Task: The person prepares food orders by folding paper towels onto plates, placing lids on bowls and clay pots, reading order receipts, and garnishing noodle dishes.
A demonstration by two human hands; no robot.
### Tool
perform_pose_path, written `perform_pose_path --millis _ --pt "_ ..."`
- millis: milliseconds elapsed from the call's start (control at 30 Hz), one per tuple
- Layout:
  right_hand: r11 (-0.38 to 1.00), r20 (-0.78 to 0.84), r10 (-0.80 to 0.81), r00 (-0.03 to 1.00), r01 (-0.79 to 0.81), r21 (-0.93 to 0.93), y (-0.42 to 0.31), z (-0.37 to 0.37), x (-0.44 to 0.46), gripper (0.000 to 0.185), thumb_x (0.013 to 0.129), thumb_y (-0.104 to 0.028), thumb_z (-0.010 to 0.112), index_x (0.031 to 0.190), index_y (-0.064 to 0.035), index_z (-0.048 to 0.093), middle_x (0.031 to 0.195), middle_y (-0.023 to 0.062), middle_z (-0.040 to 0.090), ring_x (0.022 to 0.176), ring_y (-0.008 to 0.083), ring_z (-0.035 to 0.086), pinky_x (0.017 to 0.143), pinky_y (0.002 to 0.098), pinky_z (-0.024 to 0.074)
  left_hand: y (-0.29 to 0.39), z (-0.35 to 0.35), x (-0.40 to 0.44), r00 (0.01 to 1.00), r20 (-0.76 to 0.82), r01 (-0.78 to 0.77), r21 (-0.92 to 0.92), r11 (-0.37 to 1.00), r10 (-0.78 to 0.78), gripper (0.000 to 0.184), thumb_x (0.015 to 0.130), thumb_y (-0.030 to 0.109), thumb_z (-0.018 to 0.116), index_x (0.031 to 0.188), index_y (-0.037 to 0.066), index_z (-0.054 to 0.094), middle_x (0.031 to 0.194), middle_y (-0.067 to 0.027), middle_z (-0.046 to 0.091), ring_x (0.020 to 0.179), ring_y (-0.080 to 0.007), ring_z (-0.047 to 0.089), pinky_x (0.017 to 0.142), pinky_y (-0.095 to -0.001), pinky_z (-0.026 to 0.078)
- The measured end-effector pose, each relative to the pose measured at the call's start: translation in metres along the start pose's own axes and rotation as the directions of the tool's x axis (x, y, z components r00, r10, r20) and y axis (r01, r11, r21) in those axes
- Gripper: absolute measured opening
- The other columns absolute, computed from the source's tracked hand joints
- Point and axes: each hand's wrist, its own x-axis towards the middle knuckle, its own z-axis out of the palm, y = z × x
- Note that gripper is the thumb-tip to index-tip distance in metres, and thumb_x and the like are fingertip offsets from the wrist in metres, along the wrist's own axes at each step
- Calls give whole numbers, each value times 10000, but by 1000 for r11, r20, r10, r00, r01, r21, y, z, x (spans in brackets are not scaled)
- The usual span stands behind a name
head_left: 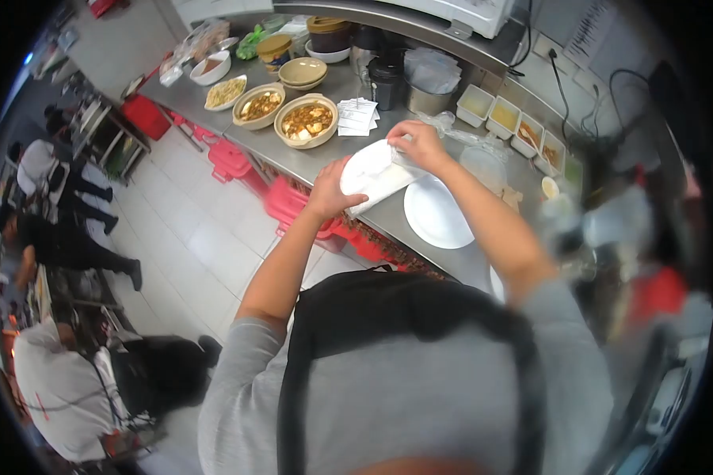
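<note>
My left hand (333, 190) grips the left edge of a white plate (364, 165), its thumb on the near side. A folded white sheet (388, 188), paper or cloth, lies against the plate. At the plate's far right side, my right hand (420, 148) is closed in a pinch on the white sheet; its fingertips are partly hidden. Below my right forearm, a second white plate (438, 212) rests on the steel counter (293, 161). Just beyond my hands are several paper slips (358, 116) and a bowl of tofu in brown sauce (307, 121).
Another tofu bowl (258, 106) and a noodle-like dish (226, 93) stand farther left. White tubs of ingredients (503, 117) line the wall at right, near a steel pot (432, 93). Red bins (289, 202) sit under the counter. Several people (71, 233) work at left.
</note>
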Motion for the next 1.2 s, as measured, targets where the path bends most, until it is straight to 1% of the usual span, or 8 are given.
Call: perform_pose_path --millis 100,200,267,433,667,767,867,1200 --pt "263 8 871 491 -480 837 37 14 -8 164 797 -143 628 957 -108 617 744 34 620 754 141 577 660 285 466 -7 -3 10 997 -26 -71 150 986 76 799 593 277 795 1260 3 450 1178 -201 541 1107 -334 508 958 -384 390" --pt "512 -221 832 509 -548 662 48 -7 -22 203 819 -113 606 1022 -125 597 783 17 613 739 116 565 646 257 473 -17 -9 23 998 58 26 -72 997 -21 805 610 339 787 1277 45 449 1197 -180 532 1128 -348 480 986 -408 358" --pt "923 -350 379 857 -325 205 17 -7 -23 254 784 -73 623 1026 -148 603 859 33 624 778 156 592 679 301 481 -28 -6 33 997 51 -49 -84 995 53 803 609 325 790 1281 49 448 1194 -176 535 1124 -346 482 984 -406 360" --pt "849 307 -82 948 227 -477 -30 2 5 386 705 -127 687 1079 -196 623 928 49 637 893 243 613 823 375 470 -16 -9 31 984 68 -160 -44 986 163 823 588 292 809 1286 53 445 1208 -167 528 1124 -340 479 982 -398 363" --pt "629 287 543 789 -609 484 12 12 0 324 737 -83 634 1051 -150 680 870 26 615 825 202 588 757 319 470 -22 -3 27 995 62 -75 -12 997 75 848 579 302 824 1284 36 436 1201 -184 520 1124 -348 474 977 -408 367" --pt "992 -138 -77 987 62 -107 3 9 -1 234 748 -140 655 979 -120 692 832 55 624 808 244 603 742 323 474 -23 -4 30 996 86 -31 -1 1000 31 866 576 326 829 1277 12 431 1181 -203 521 1118 -358 475 974 -415 368" --pt "958 95 -202 975 217 -187 -43 -14 14 201 733 -152 683 925 -92 695 828 71 622 794 245 601 731 319 478 -15 -4 26 998 33 -57 33 998 56 884 568 348 832 1268 -10 430 1169 -216 521 1110 -365 479 967 -413 375" --pt "993 357 -36 933 -6 117 -56 -34 34 148 784 -169 677 868 -47 679 870 70 630 820 207 601 744 306 467 18 -9 14 998 -54 11 67 998 -8 890 576 299 832 1290 -19 406 1200 -214 512 1140 -348 475 982 -398 369"
